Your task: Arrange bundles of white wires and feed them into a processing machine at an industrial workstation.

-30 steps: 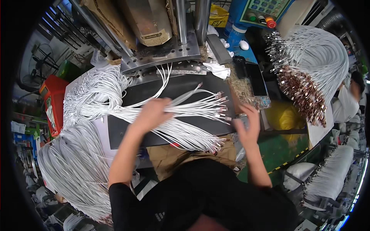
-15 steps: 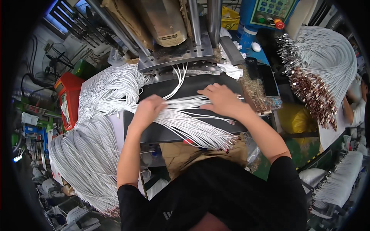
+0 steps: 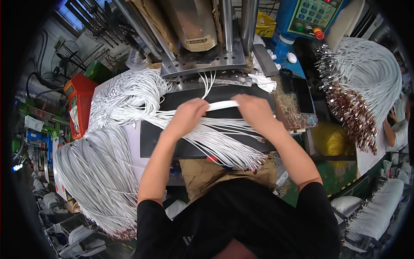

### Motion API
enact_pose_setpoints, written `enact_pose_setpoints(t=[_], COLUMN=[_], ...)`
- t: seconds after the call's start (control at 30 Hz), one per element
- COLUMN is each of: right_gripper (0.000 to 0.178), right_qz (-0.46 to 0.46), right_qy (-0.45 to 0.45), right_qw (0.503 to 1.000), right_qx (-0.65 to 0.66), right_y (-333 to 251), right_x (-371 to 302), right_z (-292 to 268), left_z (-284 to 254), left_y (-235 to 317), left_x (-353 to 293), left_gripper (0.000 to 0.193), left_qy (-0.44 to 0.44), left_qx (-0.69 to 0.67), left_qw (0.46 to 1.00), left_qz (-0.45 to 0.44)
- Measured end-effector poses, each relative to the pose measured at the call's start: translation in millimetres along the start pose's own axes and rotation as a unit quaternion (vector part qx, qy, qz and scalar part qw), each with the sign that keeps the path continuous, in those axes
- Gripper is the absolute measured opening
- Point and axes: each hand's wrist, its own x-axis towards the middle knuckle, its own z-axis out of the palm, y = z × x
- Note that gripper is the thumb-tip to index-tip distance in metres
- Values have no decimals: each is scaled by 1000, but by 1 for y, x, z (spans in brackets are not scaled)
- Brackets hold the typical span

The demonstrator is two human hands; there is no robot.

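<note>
My left hand (image 3: 190, 115) and my right hand (image 3: 256, 113) are both closed on a small bunch of white cables (image 3: 222, 105), which stretches straight between them above the black work surface. Below it, a larger fan of white cables (image 3: 220, 146) spreads toward the near edge, its brownish connector ends at the right. To the left the held cables run toward a tangled heap of white cable (image 3: 133, 99). A few separate cables (image 3: 208, 84) come out from under the metal press (image 3: 202, 64) beyond my hands. My palms and fingers hide the gripped parts.
A thick hank of cables (image 3: 95, 181) hangs at the near left beside a red machine (image 3: 80, 103). Another hank with copper-coloured ends (image 3: 366, 86) lies at the right. A control panel (image 3: 317, 17) stands at the back right; a person's arm (image 3: 389, 131) shows at the far right.
My hands have closed on a small bunch of cables and drawn it straight, lifting it apart from the rest. The left hand has moved right; the whole view has shifted slightly.
</note>
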Motion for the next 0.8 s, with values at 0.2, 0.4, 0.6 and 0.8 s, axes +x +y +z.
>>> enact_pose_setpoints(t=[0.2, 0.4, 0.6, 0.8], right_gripper=[27, 14, 17, 19], right_qz=[-24, -4, -11, 1], right_qy=[37, 90, 36, 39], right_qw=[999, 993, 999, 997], right_qx=[-25, -73, 10, 70], right_y=[-1, 4, -11, -17], right_x=[1, -1, 3, -3], right_z=[22, 22, 5, 1], left_z=[-15, -1, 0, -6], left_y=[-32, -5, 14, -9], left_x=[-7, -3, 6, 1], left_gripper=[18, 16, 13, 11], left_qy=[91, 59, 62, 76], left_qx=[94, 105, 163, 218], left_qw=[991, 988, 984, 970], left_qz=[-4, -93, 41, 75])
